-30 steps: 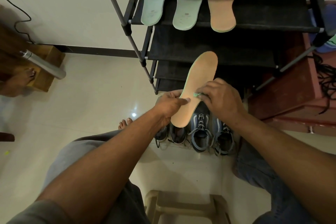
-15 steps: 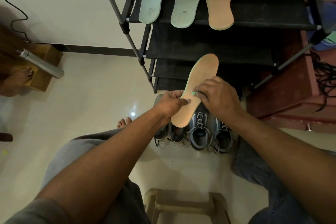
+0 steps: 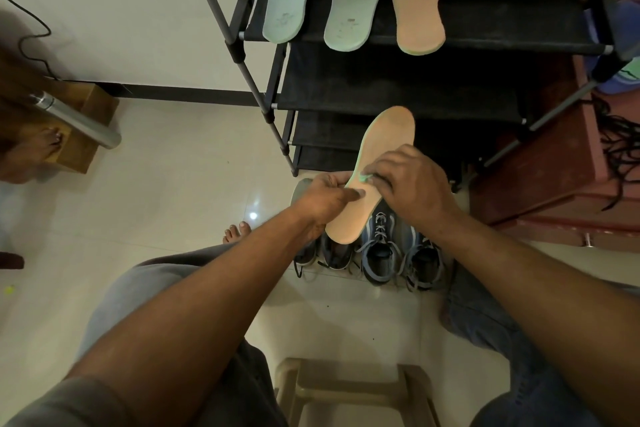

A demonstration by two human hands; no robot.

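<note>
While the tan insole was held up before the shoe rack, over the shoes lined up on the floor, its left edge was gripped by the left hand, with the thumb laid across its face. A small green strip at that edge was pinched by the curled fingers of the right hand. Three more insoles were laid side by side on the top shelf.
</note>
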